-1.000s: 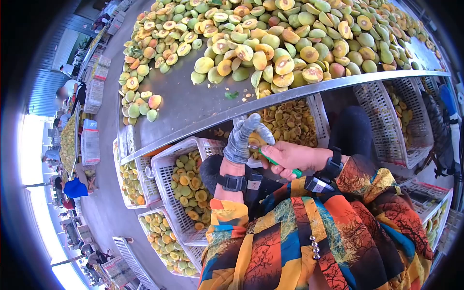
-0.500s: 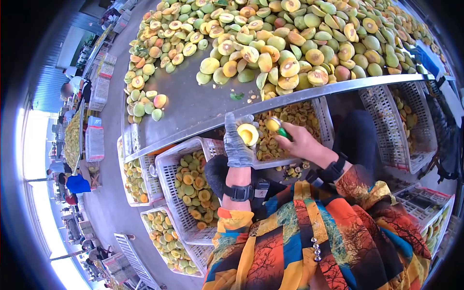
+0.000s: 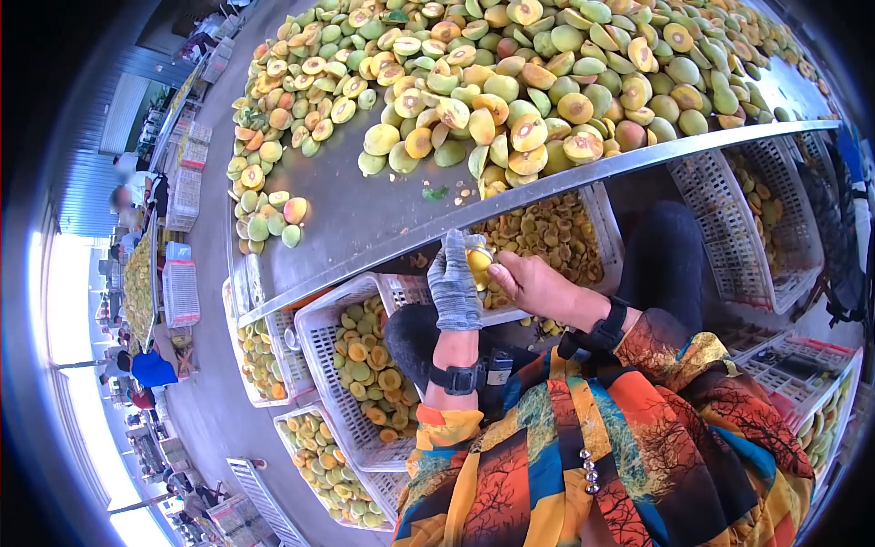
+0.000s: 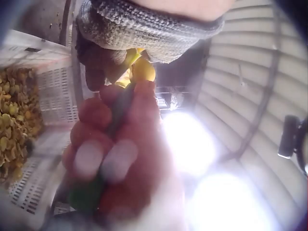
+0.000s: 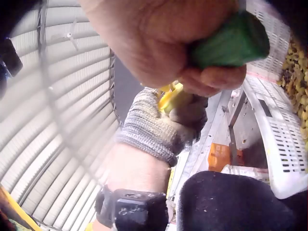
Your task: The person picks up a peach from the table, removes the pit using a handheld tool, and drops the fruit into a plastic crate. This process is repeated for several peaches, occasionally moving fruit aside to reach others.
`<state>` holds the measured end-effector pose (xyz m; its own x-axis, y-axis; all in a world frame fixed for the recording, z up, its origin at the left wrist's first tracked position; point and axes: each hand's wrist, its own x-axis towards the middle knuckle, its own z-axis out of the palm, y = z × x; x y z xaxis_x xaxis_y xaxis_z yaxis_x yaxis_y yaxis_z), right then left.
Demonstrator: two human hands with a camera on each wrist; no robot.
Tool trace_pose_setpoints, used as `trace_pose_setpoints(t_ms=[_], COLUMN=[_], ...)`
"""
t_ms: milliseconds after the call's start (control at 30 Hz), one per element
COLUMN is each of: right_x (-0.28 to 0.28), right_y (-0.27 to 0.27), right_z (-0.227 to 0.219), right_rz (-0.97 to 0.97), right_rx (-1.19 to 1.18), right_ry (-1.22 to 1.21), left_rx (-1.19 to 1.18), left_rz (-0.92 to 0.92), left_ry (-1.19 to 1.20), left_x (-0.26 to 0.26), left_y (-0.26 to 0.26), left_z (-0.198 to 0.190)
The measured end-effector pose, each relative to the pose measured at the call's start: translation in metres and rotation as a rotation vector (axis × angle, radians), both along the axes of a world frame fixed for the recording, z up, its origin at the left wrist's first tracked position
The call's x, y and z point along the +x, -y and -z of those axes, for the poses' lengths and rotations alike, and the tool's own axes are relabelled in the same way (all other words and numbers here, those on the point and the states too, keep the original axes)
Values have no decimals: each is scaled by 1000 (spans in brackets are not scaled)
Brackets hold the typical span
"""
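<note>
My left hand (image 3: 456, 287), in a grey knit glove, holds a yellow peach half (image 3: 478, 262) above a crate under the table edge. My bare right hand (image 3: 545, 290) grips a scoop by its thick green handle (image 5: 233, 43), the fist close against the glove. In the right wrist view, yellow flesh (image 5: 169, 98) shows between the gloved fingers (image 5: 187, 118). From the left wrist, the right fingers (image 4: 91, 113) wrap the handle, its upper end meeting the fruit (image 4: 143, 70). The scoop's head is mostly hidden by the fruit and fingers.
A metal table (image 3: 342, 196) bears a big heap of halved peaches (image 3: 547, 82). Below its edge stands a crate (image 3: 609, 239) of small yellow pieces. White crates (image 3: 319, 319) of peach halves stand left, another (image 3: 729, 232) right. People work at a far table on the left.
Half a second ago the hands were apart, with a hollowed half in the glove and the scoop bearing a yellow piece over the crate. Now both hands are together again at a peach half.
</note>
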<state>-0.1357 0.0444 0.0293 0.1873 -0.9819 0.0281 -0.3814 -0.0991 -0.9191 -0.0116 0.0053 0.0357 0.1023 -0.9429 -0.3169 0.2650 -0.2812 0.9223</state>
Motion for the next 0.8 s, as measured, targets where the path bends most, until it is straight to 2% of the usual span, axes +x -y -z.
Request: trace_pose_setpoints(t_ms=[100,167,233,267,300,333,367,400,433,467,500,533,567,633,700,767,800], right_x=[0,1,1,-2,-13,-28,-42,-49,-53,-57,-58,-58,-57,-59,-64,-68,-73], right_y=[-2,-5,-8,-8,-1,-2,0,-1,-4,-3,-1,-2,-2,2,3,1,-1], right_z=[0,3,7,11,22,32,41,50,60,64,62,59,58,57,45,32,26], right_rz=[-12,11,70,123,168,147,118,109,118,137,149,151,148,141,81,101,99], right_rx=[38,-53,-49,-48,154,176,188,185,188,184,178,192,206,165,38,-46,-64], right_ry=[-23,-181,-238,-302,-416,-463,-517,-520,-466,-410,-405,-399,-394,-366,-226,-197,-188], left_rx=[-8,21,38,-209,-462,-573,-838,-828,-630,-580,111,113,112,-104,-479,-599,-584], left_rz=[9,-1,56,140,219,287,326,376,412,548,443,359,358,231,227,224,211], left_ry=[33,81,153,447,739,1035,1361,1490,1785,1808,1624,1865,1870,1750,1639,1602,1805], left_x=[-1,0,6,10,17,35,59,88,132,166,159,177,187,167,128,86,56], left_y=[-1,0,-2,-9,-14,-18,-17,-21,-24,-18,-16,-14,-6,36,94,153,168], left_z=[0,9,9,6,2,-1,-9,-21,-13,-20,-60,-58,-49,-56,-43,-20,-17])
